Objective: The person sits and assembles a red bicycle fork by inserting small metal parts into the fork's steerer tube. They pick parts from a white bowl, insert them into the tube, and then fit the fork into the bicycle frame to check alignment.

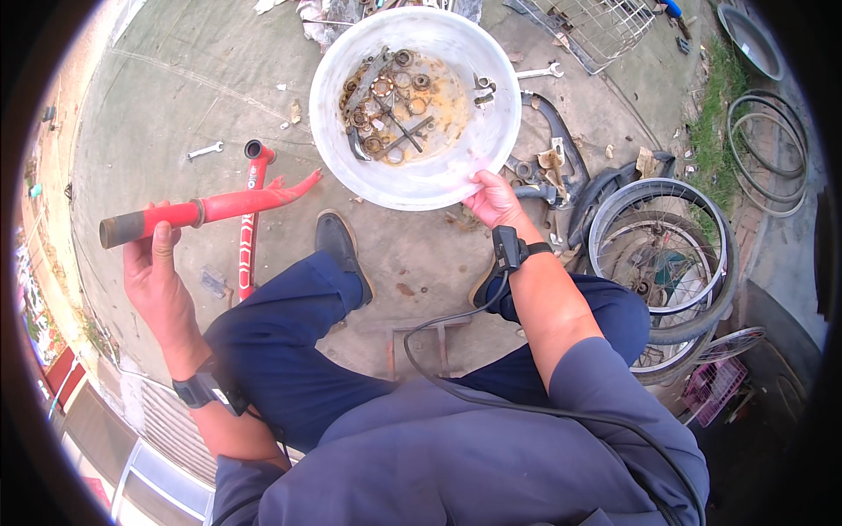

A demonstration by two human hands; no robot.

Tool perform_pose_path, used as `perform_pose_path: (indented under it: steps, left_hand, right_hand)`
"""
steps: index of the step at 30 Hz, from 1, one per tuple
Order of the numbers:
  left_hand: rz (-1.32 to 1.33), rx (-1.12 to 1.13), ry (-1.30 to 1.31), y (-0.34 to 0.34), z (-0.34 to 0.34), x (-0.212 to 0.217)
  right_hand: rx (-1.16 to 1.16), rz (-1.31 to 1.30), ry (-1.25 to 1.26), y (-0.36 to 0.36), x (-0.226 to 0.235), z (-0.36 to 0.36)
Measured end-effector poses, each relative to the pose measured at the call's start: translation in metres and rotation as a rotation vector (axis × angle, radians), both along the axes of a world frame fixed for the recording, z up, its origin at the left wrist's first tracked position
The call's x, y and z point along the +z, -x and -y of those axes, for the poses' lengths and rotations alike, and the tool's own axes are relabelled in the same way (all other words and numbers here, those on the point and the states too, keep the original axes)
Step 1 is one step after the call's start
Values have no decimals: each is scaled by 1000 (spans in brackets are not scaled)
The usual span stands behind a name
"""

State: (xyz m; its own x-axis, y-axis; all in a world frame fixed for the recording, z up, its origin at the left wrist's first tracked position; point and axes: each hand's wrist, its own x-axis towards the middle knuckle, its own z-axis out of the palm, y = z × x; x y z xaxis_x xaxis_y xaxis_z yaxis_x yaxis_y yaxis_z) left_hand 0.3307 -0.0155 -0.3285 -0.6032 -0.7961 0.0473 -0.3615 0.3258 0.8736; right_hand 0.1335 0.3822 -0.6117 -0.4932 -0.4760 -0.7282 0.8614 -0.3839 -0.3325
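My left hand [162,285] is wrapped round a red bicycle fork [237,205], held level at the left. Its bare dark tube end points left, a metal ring sits round its middle, and the thinner, curved end reaches toward the basin. With thumb on top, my right hand [495,200] grips the near rim of a big whitish basin [417,188]. In the basin lie rusty bearing rings [382,86], a dark cross-shaped tool [399,131] and other small metal parts. A red frame tube [247,237] stretches below and behind the fork.
One wrench [205,151] lies on the concrete at left, another wrench [539,72] right of the basin. Wheel rims [605,223] and black tyres are piled at my right knee. Beyond are a wire basket [605,31], loose tyres [763,153] by the grass and a dark pan [750,44].
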Motion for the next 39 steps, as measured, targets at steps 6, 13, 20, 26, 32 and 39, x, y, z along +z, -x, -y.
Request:
perform_pose_path:
  steps: [6, 13, 20, 26, 32, 39]
  left_hand:
    - [-4, 5, -3, 1, -2, 0]
    - [19, 28, 1, -1, -2, -1]
    - [47, 30, 4, -9, 5, -2]
    - [69, 33, 0, -9, 8, -3]
    - [47, 22, -12, -9, 8, -4]
    - [56, 17, -2, -8, 10, -6]
  right_hand:
    - [-145, 131, 81, -34, -9, 23]
    - [-294, 235, 156, -67, -23, 52]
    - [-359, 274, 177, -88, -34, 62]
    - [-366, 292, 166, -94, -35, 55]
    - [-329, 320, 133, -107, -34, 58]
    - [-389, 376, 168, -112, -36, 85]
